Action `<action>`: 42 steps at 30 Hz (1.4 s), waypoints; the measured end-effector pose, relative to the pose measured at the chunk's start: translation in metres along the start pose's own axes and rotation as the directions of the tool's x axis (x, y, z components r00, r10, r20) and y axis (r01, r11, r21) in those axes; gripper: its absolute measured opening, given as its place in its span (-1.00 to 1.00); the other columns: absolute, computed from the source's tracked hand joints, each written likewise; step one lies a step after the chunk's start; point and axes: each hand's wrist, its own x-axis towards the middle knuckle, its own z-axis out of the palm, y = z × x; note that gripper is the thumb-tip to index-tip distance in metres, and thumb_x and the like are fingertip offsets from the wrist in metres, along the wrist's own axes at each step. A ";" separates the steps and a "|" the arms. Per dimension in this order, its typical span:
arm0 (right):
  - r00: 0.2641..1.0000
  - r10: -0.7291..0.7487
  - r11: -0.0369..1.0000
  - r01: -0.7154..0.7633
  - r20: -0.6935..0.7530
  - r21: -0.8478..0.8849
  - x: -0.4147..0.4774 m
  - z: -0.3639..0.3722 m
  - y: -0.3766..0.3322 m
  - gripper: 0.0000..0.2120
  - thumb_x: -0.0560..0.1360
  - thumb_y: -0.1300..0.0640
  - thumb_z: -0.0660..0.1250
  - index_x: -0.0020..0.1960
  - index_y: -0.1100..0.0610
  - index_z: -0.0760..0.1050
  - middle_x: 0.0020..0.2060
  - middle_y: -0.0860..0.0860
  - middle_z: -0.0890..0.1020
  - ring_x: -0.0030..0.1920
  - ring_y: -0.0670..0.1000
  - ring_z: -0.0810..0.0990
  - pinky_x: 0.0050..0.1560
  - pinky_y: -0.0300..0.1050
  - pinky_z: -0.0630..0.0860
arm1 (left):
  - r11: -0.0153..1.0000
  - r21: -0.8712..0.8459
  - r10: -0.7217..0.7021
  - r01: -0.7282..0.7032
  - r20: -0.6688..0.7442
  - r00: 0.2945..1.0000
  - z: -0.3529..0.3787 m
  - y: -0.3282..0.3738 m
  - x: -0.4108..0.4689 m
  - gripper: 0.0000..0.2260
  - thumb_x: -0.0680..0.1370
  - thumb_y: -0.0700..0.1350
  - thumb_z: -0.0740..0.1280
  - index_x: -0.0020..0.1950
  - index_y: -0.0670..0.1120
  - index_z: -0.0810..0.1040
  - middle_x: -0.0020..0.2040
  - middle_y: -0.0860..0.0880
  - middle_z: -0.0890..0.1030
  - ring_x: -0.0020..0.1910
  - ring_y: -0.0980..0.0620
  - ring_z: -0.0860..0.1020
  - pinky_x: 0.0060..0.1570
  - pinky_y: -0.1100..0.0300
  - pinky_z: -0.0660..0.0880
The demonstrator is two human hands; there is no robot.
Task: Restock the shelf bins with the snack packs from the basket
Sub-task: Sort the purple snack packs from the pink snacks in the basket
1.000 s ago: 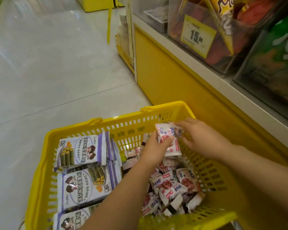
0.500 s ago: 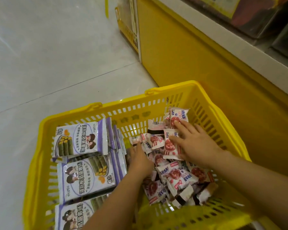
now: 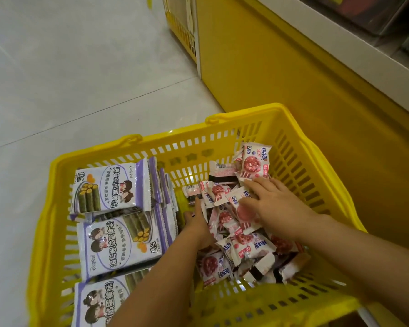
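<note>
A yellow plastic basket [image 3: 300, 147] sits on the floor against the shelf base. Its right half holds a loose pile of small pink-and-white snack packs [image 3: 243, 244]; one of them [image 3: 253, 164] leans on the far right wall. Large purple-and-white seaweed-roll packs [image 3: 111, 187] are stacked in the left half. My right hand [image 3: 276, 204] lies flat on the pink pile with its fingers spread over a pack. My left hand [image 3: 198, 223] reaches down at the pile's left edge, beside the purple packs, with one finger straight and the others hidden among the packs.
The yellow shelf base [image 3: 281, 74] rises directly behind and to the right of the basket, with a white shelf ledge [image 3: 354, 43] above it. Pale tiled floor [image 3: 69, 79] spreads to the left. A yellow wire rack [image 3: 182, 27] stands at the top.
Both hands came down from holding a pink pack above the basket rim into the pile. The view tilted down, so the shelf bins left the frame. Since half a second ago the hands barely shifted.
</note>
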 end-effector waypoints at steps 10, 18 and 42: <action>0.996 -0.070 0.997 0.069 0.061 0.027 -0.002 0.003 -0.010 -0.44 0.54 0.08 0.26 0.49 -0.11 0.17 0.56 0.11 -0.09 0.54 0.14 -0.15 0.47 0.22 -0.19 | 0.996 0.020 0.089 -0.089 0.021 0.996 0.005 -0.006 0.004 0.06 0.47 -0.09 0.48 0.52 0.08 -0.40 0.55 -0.13 -0.28 0.53 -0.24 0.05 0.39 -0.09 0.24; 0.994 -0.097 0.992 0.093 0.047 0.090 -0.006 -0.006 -0.002 -0.46 0.55 0.08 0.26 0.48 -0.17 0.19 0.56 0.03 -0.01 0.54 0.10 -0.04 0.49 0.15 -0.13 | 0.981 -0.135 0.122 -0.140 -0.130 0.984 0.003 0.003 -0.006 -0.21 0.46 -0.20 0.45 0.53 0.13 0.07 0.50 -0.12 0.06 0.39 -0.20 0.33 0.33 0.00 0.34; 0.989 -0.014 0.999 0.018 0.147 -0.027 -0.032 -0.021 0.006 -0.31 0.58 0.09 0.21 0.57 0.00 -0.11 0.56 0.06 -0.03 0.54 0.12 -0.02 0.50 0.04 -0.01 | 0.878 -0.230 0.345 -0.419 -0.302 0.889 -0.002 0.037 -0.059 -0.76 0.58 -0.28 0.23 0.01 0.09 0.46 0.06 0.07 0.54 -0.11 0.19 0.52 -0.17 0.24 0.54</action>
